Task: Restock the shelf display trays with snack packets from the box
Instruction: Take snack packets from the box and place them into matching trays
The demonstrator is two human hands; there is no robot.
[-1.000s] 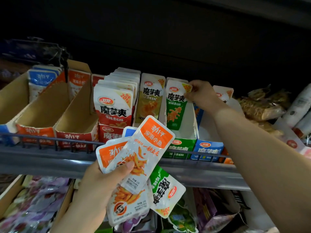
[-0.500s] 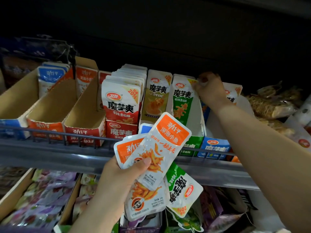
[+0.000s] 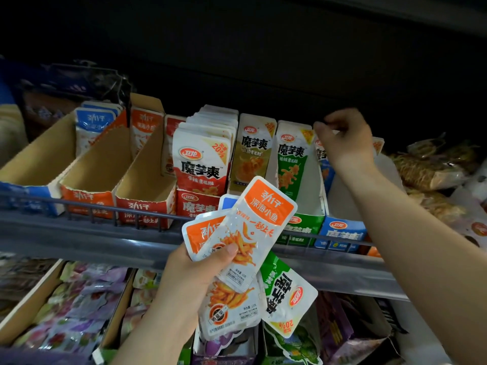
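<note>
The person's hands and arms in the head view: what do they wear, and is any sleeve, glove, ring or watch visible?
Nothing is worn that shows. The left hand and right hand have no gloves or visible rings. The left forearm and right forearm show no sleeve, watch or bracelet up to the frame edge.

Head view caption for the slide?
Left hand grips a fan of snack packets; curled right hand hovers above the blue display tray.

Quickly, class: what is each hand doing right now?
Left hand: grips a fan of snack packets.
Right hand: curled; whether it holds anything cannot be told.
</note>
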